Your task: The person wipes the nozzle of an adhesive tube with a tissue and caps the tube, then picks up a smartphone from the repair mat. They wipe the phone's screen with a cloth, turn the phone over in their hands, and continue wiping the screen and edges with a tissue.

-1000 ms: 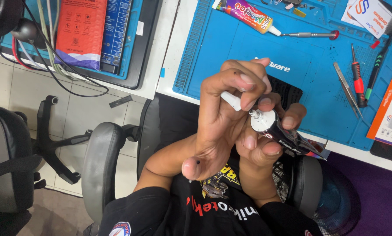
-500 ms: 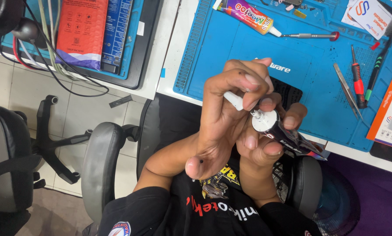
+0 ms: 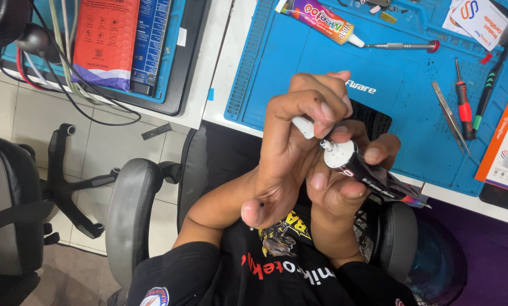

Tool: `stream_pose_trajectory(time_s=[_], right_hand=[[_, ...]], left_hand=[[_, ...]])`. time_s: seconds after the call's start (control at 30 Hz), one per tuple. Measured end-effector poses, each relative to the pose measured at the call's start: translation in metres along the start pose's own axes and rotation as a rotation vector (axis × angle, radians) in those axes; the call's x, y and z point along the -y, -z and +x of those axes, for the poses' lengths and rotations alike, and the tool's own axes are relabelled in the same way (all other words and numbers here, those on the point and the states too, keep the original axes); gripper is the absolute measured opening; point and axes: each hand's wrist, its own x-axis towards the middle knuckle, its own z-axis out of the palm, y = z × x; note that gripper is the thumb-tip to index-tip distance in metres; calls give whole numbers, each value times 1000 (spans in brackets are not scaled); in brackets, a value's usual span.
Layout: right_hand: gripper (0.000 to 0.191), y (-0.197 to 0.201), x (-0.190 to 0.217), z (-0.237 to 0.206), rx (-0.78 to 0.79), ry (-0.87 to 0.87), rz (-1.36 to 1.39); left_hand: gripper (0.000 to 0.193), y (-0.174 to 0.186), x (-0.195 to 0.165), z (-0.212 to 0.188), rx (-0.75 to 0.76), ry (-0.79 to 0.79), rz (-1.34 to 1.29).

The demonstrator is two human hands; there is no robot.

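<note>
**Capping the dark glue tube over the blue mat**

A blue work mat is covering the white surface at twelve o'clock, and a grey office chair is standing on the tiled floor at eight o'clock. On the mat, a colourful glue tube is lying at the top beside a slim metal screwdriver; tweezers and a red-handled screwdriver are resting at two o'clock, well apart from your hands.

You are holding both hands together above your lap, in front of the mat's near edge. Your right hand is wrapped around a dark glue tube, its white collar and fine nozzle pointing up toward ten o'clock. Your left hand is pinching a small white cap between fingertips, just beside the nozzle tip; whether cap and nozzle are touching, you cannot tell from here.

To do this well, you are best keeping the tube body lightly gripped so no glue is squeezed out while the cap is near. Line the cap's axis with the nozzle before moving it along, and turn with the fingertips only. Keep the nozzle angled away from your skin and shirt, since a stray bead would likely bond fast.
</note>
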Motion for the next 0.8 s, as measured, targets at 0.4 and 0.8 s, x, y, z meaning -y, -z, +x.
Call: stream_pose_trajectory(time_s=[0.4, 0.8], right_hand=[[50, -14, 0, 4, -112, -85, -36], [56, -42, -10, 4, -299, -108, -151]], left_hand=[[78, 11, -1, 14, 45, -44, 41], [81, 32, -20, 40, 173, -102, 269]])
